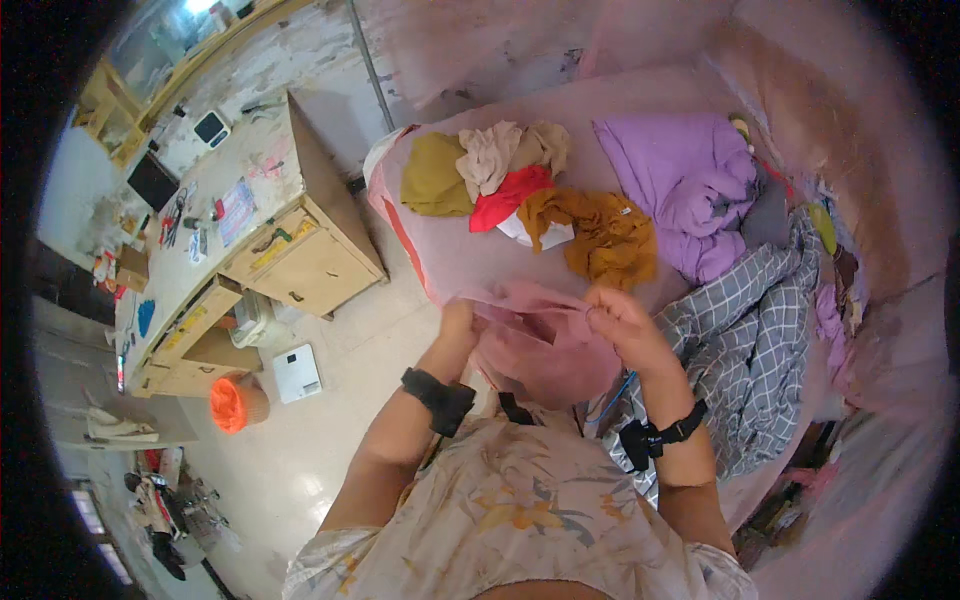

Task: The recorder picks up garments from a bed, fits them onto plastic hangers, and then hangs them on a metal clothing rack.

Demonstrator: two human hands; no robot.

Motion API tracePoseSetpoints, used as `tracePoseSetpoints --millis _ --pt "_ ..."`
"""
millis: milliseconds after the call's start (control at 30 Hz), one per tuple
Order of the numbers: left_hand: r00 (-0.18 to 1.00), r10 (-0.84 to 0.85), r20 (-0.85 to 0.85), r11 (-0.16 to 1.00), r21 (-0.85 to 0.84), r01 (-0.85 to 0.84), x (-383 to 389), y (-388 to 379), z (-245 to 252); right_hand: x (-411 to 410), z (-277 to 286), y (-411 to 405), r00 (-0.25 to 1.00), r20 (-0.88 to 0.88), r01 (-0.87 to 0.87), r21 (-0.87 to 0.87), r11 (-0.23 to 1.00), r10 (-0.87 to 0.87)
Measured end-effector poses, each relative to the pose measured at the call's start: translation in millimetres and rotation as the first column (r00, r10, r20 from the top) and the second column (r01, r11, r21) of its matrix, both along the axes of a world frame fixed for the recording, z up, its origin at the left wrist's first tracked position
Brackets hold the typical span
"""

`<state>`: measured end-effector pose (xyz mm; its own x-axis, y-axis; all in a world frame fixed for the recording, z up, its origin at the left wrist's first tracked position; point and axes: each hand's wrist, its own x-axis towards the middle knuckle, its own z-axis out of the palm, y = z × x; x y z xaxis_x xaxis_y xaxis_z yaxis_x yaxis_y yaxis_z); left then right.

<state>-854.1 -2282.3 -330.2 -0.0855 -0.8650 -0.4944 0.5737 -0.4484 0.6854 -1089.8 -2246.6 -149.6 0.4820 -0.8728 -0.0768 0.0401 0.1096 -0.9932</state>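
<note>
A pink cloth (559, 360) hangs stretched between my two hands, with a darker opening or fold near its top; its exact kind is unclear. My left hand (459, 324) grips its left edge, the fingertips partly hidden by the fabric. Bunched cloth at the right edge is pinched in my right hand (628, 330). Beyond the hands, rumpled clothes lie on the bed (480, 259): a mustard-brown garment (615, 236), a white piece (551, 234), a red one (514, 196), a beige one (489, 154) and an olive one (433, 176).
Purple fabric (682, 176) and a grey checked cloth (757, 352) cover the bed's right side. Pink netting (817, 127) surrounds the bed. A desk (330, 255), a white scale (297, 373) and an orange-lined bin (236, 405) stand to the left.
</note>
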Motion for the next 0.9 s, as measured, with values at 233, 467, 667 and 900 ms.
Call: tracePoseSetpoints --millis 233,467,667,900 --pt "0.996 0.042 -0.084 0.977 -0.203 -0.059 42 -13 34 -39 -160 12 0.887 -0.383 0.255 -0.057 0.965 -0.257" --pt "0.734 -0.129 0.667 0.987 0.015 0.16 13 35 33 -57 -309 49 0.842 -0.511 0.138 -0.107 0.985 -0.174" --pt "0.742 -0.094 0.664 0.994 0.019 0.109 16 74 19 -148 -460 101 0.388 -0.76 0.559 -0.256 0.789 -0.522" --pt "0.693 -0.098 0.714 0.995 0.077 0.061 -8 59 43 -185 -503 105 0.509 -0.721 0.856 0.371 0.359 -0.47"
